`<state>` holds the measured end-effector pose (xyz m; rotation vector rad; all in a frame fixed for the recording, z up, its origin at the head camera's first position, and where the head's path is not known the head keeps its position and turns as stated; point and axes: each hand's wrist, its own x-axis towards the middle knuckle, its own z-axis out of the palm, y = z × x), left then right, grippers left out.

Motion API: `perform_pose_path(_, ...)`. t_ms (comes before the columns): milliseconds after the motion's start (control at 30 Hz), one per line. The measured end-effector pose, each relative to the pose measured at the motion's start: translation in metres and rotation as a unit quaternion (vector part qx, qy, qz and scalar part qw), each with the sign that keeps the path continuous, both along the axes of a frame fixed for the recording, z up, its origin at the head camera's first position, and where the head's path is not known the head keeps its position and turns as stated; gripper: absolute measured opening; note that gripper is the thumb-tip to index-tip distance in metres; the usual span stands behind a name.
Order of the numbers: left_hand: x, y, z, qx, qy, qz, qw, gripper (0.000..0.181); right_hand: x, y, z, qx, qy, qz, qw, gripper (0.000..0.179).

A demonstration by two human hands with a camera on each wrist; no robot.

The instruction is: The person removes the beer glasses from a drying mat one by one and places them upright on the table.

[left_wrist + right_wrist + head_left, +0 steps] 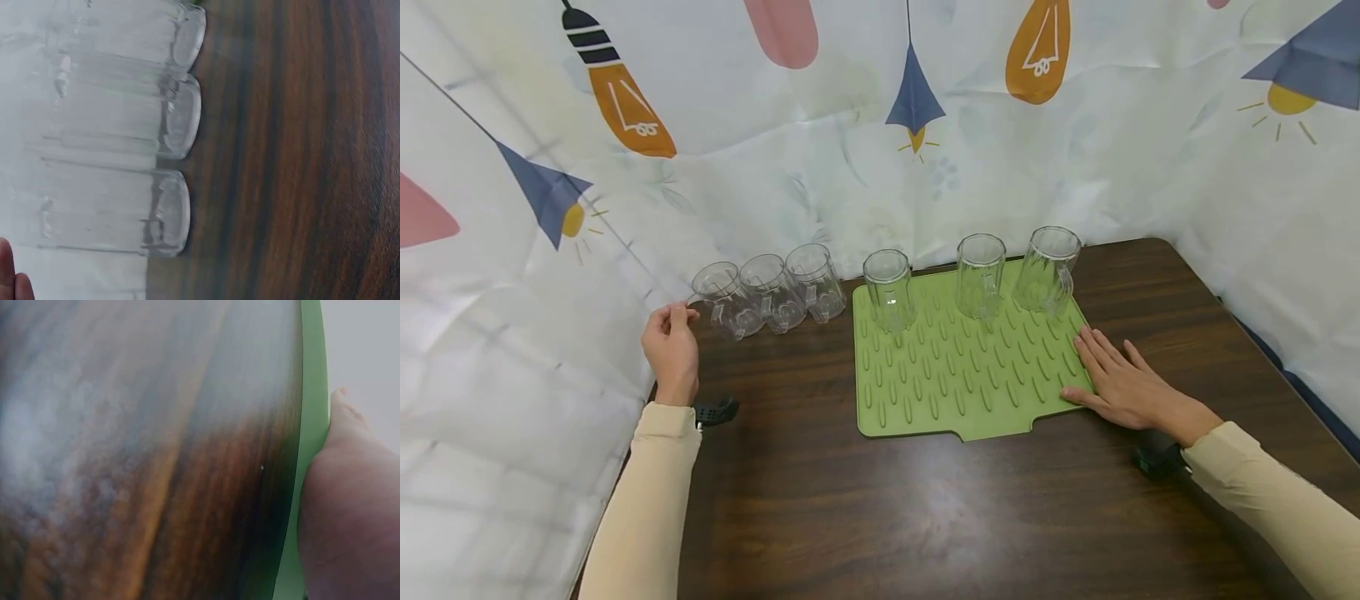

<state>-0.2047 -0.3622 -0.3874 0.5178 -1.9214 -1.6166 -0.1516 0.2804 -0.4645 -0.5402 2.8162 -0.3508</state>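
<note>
Knock and slide risks

Three glass mugs (889,296) upright along the far side of the green mat (925,425). Left of the mat, three more mugs (774,293) stand close together; a sideways bump to the outermost mug (730,302) could knock its neighbour. Left hand (672,348) beside it, fingers bent in; cannot tell whether they grip. Right hand (1118,383), fingers straight, lies across the mat's right edge; a shove there could slide mat and mugs together.

Left grip (673,352) contact with leftmost mug (730,302), far left corner of surface (925,517), unclear. Near edge cut off, head view; surface blurred, right-wrist view.
</note>
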Motion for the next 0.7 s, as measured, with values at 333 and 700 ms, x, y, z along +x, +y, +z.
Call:
perform_pose_path(333,-0.001,0.031,0.015,-0.045,0.061,-0.016,0.997,0.013,0.002,0.0,-0.002,-0.004,-0.006,-0.002,1.0,0.099)
perform_pose_path(700,0.004,0.071,0.018,-0.074,0.093,-0.067,0.9906,0.019,0.002,0.0,0.0,-0.002,-0.006,-0.002,1.0,0.099)
